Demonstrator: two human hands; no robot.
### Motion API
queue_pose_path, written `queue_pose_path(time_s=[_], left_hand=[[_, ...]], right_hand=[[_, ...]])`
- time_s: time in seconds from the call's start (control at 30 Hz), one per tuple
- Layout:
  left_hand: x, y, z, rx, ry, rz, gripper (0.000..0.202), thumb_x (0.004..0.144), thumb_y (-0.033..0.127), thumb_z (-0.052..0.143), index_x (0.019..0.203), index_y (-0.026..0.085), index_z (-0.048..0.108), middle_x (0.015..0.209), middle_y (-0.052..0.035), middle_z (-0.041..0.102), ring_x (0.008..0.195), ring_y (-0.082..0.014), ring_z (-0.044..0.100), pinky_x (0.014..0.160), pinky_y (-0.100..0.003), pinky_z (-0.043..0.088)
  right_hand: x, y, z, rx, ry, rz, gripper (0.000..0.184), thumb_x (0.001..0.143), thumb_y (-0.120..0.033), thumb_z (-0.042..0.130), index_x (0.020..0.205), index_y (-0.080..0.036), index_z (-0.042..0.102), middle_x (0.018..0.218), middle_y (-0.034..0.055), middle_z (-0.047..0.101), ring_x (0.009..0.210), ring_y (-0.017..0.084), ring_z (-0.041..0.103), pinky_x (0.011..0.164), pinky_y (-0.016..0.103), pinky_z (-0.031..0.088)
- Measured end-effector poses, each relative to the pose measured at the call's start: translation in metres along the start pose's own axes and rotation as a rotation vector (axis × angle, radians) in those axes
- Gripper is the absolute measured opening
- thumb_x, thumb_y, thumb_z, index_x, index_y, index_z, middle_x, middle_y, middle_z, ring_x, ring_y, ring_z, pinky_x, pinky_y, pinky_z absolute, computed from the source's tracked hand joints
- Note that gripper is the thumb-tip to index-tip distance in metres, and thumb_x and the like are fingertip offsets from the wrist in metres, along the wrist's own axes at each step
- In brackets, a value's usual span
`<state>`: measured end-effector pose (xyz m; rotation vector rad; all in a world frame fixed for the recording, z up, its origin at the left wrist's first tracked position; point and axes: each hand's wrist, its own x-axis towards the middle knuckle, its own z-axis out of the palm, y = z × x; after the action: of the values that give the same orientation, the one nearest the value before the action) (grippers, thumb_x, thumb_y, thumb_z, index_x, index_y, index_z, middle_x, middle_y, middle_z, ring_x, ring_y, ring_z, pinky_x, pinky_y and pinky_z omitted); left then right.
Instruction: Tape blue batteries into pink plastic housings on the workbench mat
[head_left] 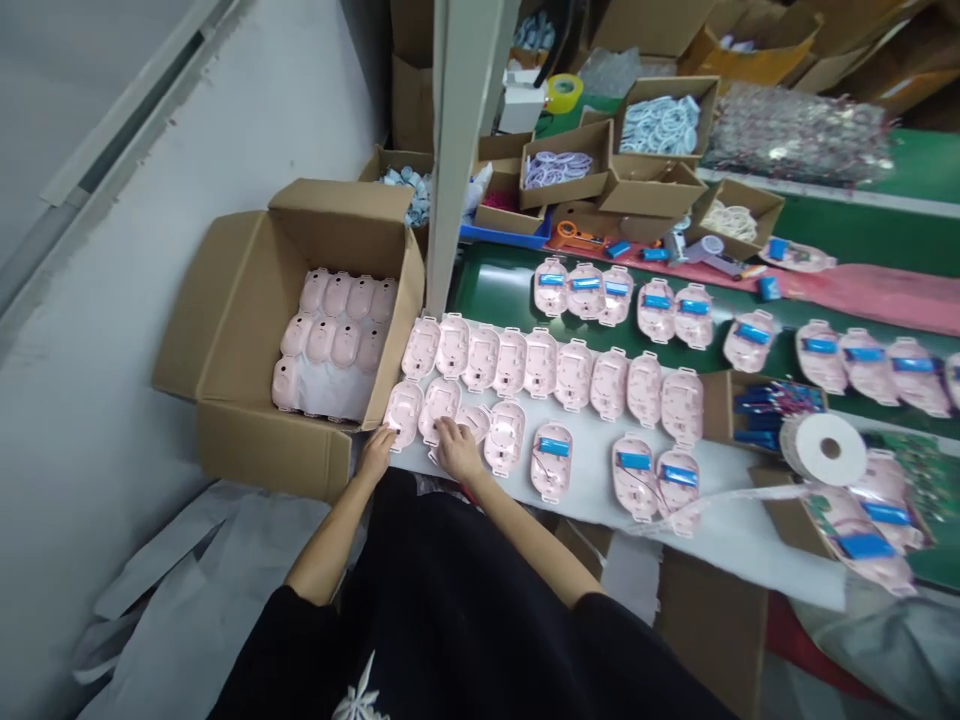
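My left hand (377,452) has its fingers closed on the lower left edge of a pink plastic shell (405,408) at the left end of the front row. Beside it, my right hand (459,450) bends its fingers onto the lower edge of another pink shell (440,400). A tilted pink shell (475,420) lies just beyond the right hand and is partly covered by it. To the right rests an open pink shell (505,437), then a shell holding a blue battery (554,447). Behind both hands runs a row of open pink shells (511,360).
A cardboard box (247,320) with layered pink shells stands at left. On the green conveyor (487,275) lie several shells with blue batteries. A white post (457,150) rises behind the table. A white tape roll (829,450) and a box of wired batteries (776,405) stand at right.
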<state>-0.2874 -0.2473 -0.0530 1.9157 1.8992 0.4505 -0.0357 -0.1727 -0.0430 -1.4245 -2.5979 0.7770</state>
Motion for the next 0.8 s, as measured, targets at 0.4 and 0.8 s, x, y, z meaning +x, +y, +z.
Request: queue_pose_path(time_s=[0.4,0.8], left_hand=[[0.049,0.091,0.017,0.101,-0.145,-0.009,0.054,0.099,0.045,0.055,0.152,0.031,0.058,0.169,-0.0081,0.041,0.160,-0.0451,0.022,0.127,-0.074,0.018],[0.058,0.105,0.014,0.167,-0.206,-0.076,0.050,0.098,0.047,0.057,0.145,0.029,0.064,0.157,-0.0115,0.054,0.152,-0.0418,0.034,0.128,-0.067,0.020]], right_hand=[[-0.046,0.010,0.000,-0.021,-0.004,0.214,0.051,0.099,-0.046,0.059,0.141,-0.019,0.063,0.165,0.0148,0.046,0.157,0.033,0.030,0.127,0.048,0.024],[-0.020,0.039,-0.036,-0.077,0.088,0.400,0.052,0.095,-0.032,0.051,0.142,-0.012,0.062,0.169,0.0147,0.041,0.161,0.032,0.024,0.130,0.053,0.013]])
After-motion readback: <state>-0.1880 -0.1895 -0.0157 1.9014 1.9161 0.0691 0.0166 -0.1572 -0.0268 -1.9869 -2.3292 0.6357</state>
